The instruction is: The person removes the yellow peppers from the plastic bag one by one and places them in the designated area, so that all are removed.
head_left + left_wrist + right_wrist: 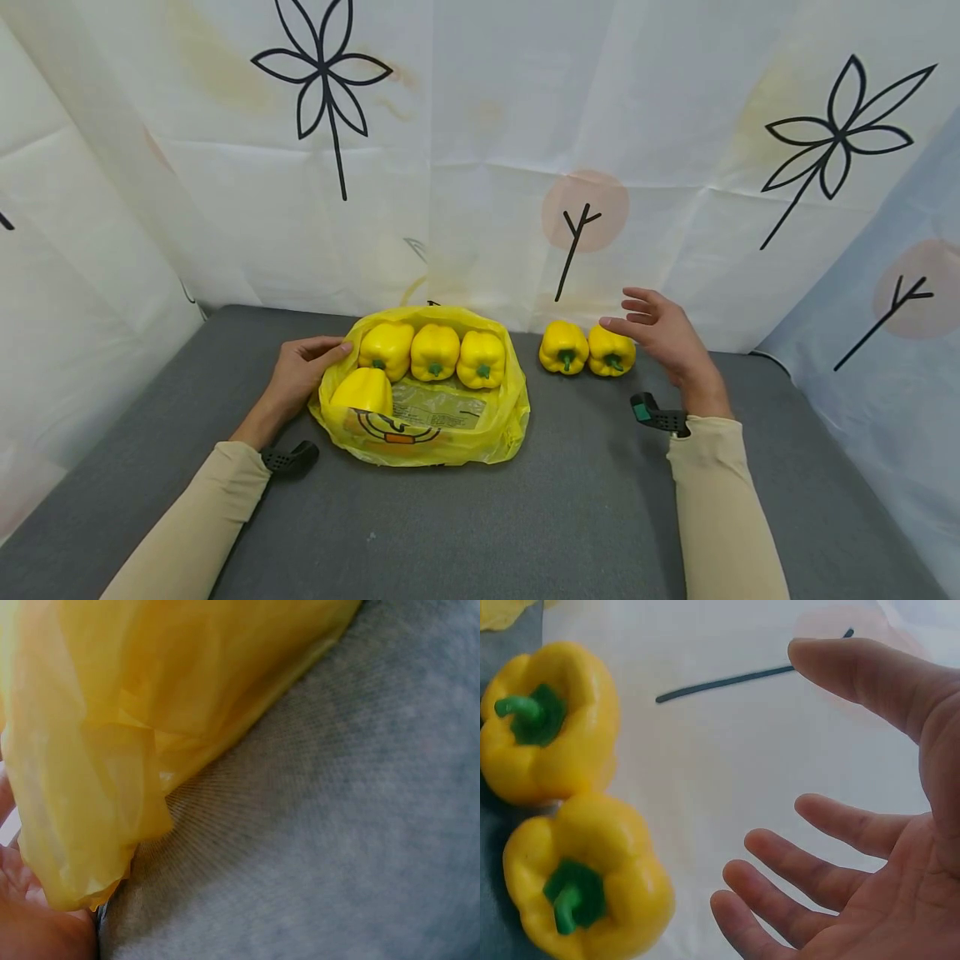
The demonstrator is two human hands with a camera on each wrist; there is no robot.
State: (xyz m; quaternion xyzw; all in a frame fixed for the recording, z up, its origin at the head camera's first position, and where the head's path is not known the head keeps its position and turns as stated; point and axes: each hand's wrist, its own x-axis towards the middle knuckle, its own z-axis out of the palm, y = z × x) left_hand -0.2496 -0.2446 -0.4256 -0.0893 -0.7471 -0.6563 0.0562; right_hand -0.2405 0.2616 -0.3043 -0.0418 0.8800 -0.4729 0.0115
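Observation:
A yellow plastic bag (442, 437) lies open on the grey table (570, 508). Inside it three yellow bell peppers (435, 350) stand in a row, and one more pepper (362, 390) lies in front at the left. My left hand (300, 371) grips the bag's left rim, thumb on top; the left wrist view shows the bag's film (112, 735) beside my palm (30, 922). Two loose peppers (564, 346) (612, 350) sit right of the bag. My right hand (660, 329) hovers open just right of them, fingers spread (780, 859), touching neither pepper (547, 720) (592, 885).
A white cloth backdrop (480, 167) with black flower prints hangs close behind the bag and peppers and wraps both sides. Bare grey table surface (337, 825) stretches in front of the bag towards me.

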